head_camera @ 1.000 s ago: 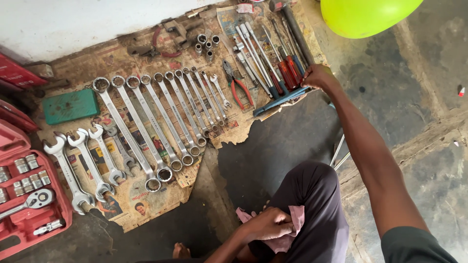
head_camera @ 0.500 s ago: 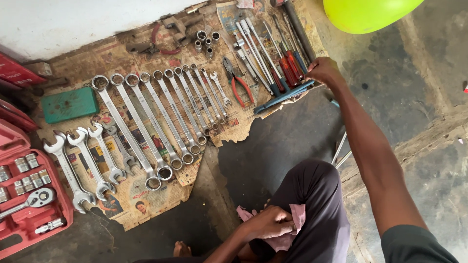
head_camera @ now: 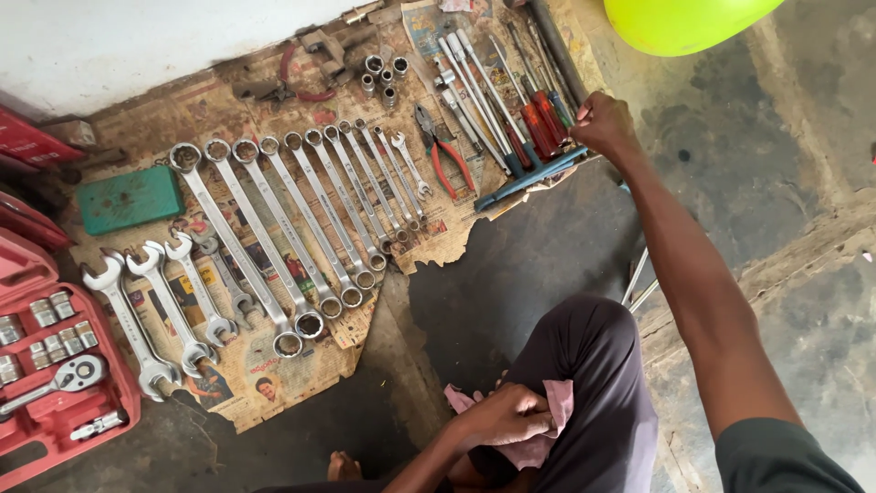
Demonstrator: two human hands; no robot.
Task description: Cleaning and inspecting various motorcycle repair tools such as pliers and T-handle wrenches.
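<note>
Grey concrete floor (head_camera: 547, 265) runs up to a white wall, and sheets of worn newspaper (head_camera: 265, 361) lie spread along it under the tools. One lime-green rounded object (head_camera: 680, 20) sits at the top edge. One red socket case (head_camera: 50, 365) lies open at far left, holding a ratchet and a handful of sockets. One flat green box (head_camera: 128, 198) rests on the paper beside it.

Nine long combination spanners (head_camera: 301, 219) lie side by side in a slanted row, stepping down in length toward the right. Below them are three open-ended spanners (head_camera: 155, 315), also side by side. One pair of red-handled pliers (head_camera: 447, 151) lies right of the row. Beyond it is a bundle of screwdrivers (head_camera: 538, 123); at least two have red handles, the full count cannot be told. One long blue-handled tool (head_camera: 529, 180) lies slantwise at the paper's edge. About five loose sockets (head_camera: 383, 75) cluster near the wall.

One pink rag (head_camera: 543, 424) lies on the person's knee. The left hand (head_camera: 506, 415) is closed on it, fingers curled into the cloth. The right hand (head_camera: 602, 123) reaches out to the screwdrivers with fingers curled down among the handles; whether it grips one cannot be told.
</note>
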